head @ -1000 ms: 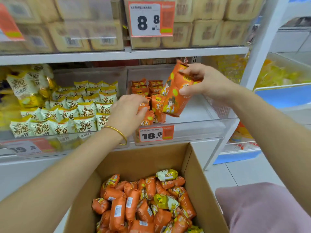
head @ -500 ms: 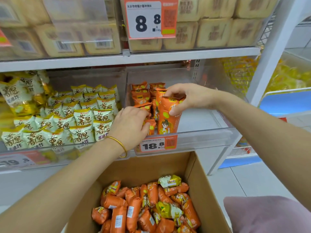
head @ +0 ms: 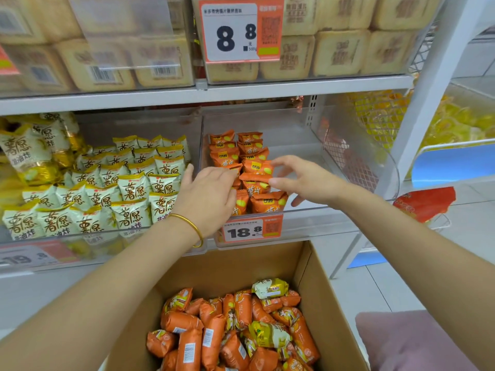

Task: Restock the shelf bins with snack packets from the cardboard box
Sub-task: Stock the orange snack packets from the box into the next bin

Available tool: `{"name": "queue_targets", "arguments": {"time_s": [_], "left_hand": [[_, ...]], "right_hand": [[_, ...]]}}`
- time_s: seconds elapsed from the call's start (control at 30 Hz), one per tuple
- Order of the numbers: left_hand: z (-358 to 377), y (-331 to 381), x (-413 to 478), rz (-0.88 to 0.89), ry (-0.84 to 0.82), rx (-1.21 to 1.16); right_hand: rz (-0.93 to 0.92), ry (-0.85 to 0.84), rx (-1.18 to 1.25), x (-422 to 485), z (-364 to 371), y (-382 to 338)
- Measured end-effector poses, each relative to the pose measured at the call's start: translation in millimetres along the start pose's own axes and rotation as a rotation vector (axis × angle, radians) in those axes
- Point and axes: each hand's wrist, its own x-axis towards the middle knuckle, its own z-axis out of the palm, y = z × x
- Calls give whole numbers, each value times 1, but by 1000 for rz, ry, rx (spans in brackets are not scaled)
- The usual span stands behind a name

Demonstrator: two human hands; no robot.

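Both hands unclenched, left hand (head: 207,195) flat on orange packets (head: 267,202) (perhaps pressing), right hand (head: 308,182) fingers (head: 284,160) splayed.

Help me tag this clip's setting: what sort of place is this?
Most likely a shop's snack aisle: price tags on clear shelf bins of packets, and a cardboard box of orange packets for restocking.

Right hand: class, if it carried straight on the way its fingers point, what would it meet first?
The orange packets standing in the bin: the right hand points its fingers left at them, nearly touching. The left hand lies just beyond; depth is unclear.
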Motion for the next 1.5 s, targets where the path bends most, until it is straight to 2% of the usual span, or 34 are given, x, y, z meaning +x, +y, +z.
{"name": "queue_targets", "arguments": {"time_s": [0.2,0.33,0.37,0.47,0.5,0.57,0.7,0.83,0.93,1.3,1.43,1.5], "left_hand": [[2,3,3,14,-47,92],[2,2,2,27,-53,107],[2,2,2,25,-51,101],[1,3,3,12,-67,62],[0,4,4,0,-75,51],[-2,6,6,-28,-73,70],[-5,16,17,-5,-40,163],[-4,20,25,-31,-82,151],[-1,20,27,-41,-61,143],[-2,20,27,-40,-58,117],[-4,19,26,-35,-82,118],[-5,18,25,-31,-98,118]], "right_hand": [[112,103,139,7,19,-3],[106,209,-49,10,35,-6],[100,193,-30,8,34,-7],[208,19,262,-2,19,-10],[235,-24,270,-5,14,-8],[212,-40,164,-9,11,-4],[62,46,11,-11,20,0],[30,127,-8,-11,19,4],[28,181,79,-12,19,9],[38,92,-60,-7,25,1],[94,-32,-55,-13,14,-5],[113,23,-30,-11,7,-7]]}}
